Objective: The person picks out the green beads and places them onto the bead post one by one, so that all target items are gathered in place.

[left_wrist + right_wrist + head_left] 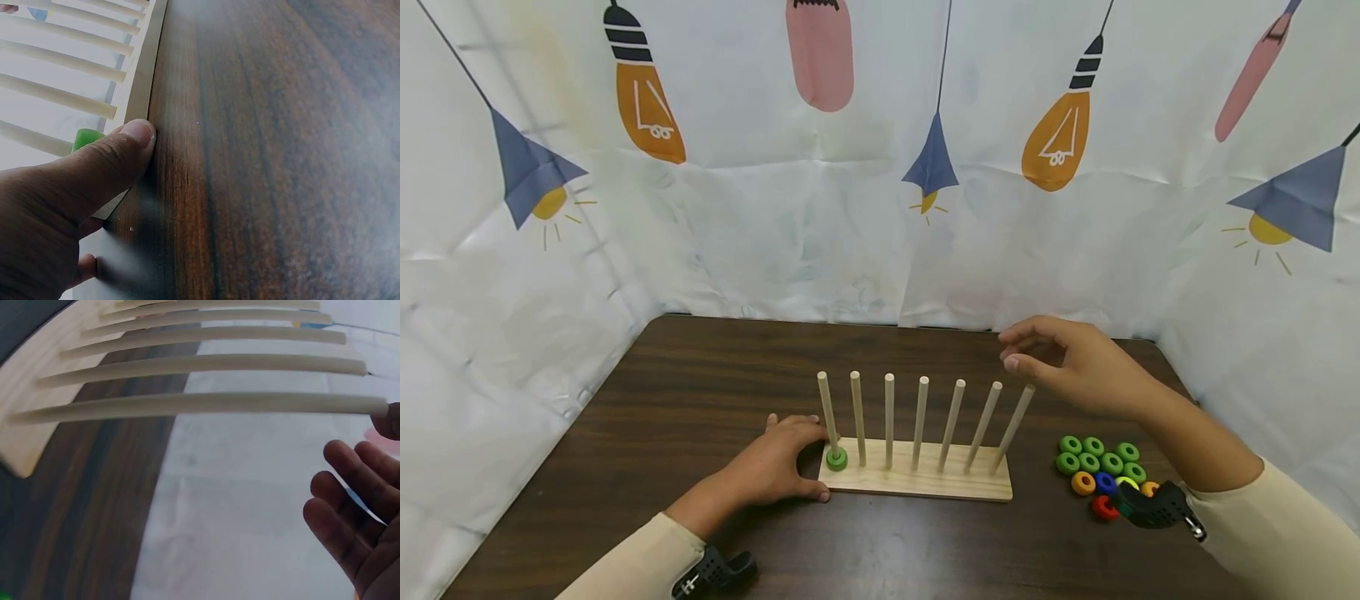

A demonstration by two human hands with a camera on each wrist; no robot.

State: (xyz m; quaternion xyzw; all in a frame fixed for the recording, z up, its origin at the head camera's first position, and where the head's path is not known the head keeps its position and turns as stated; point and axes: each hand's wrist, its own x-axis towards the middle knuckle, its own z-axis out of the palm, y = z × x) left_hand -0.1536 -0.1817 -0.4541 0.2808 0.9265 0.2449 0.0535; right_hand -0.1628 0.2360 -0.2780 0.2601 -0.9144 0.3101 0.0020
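A pale wooden peg board (917, 481) with several upright pegs (921, 421) stands on the table. One green ring (837, 459) sits at the foot of its leftmost peg. My left hand (775, 462) grips the board's left end, the thumb (128, 140) against the front edge and the fingers round the far side. Behind the rightmost peg (206, 405), near its top, my right hand (1086, 367) hovers with fingers loosely bent and nothing in it. Right of the board lies a group of small rings, several of them green (1089, 462), beside orange, blue, yellow and red ones.
The dark wooden table (700, 375) ends at a white printed cloth (775, 242) hung behind and along both sides. A red ring (1103, 507) lies at the front of the group, close to the black strap (1153, 505) on the right wrist.
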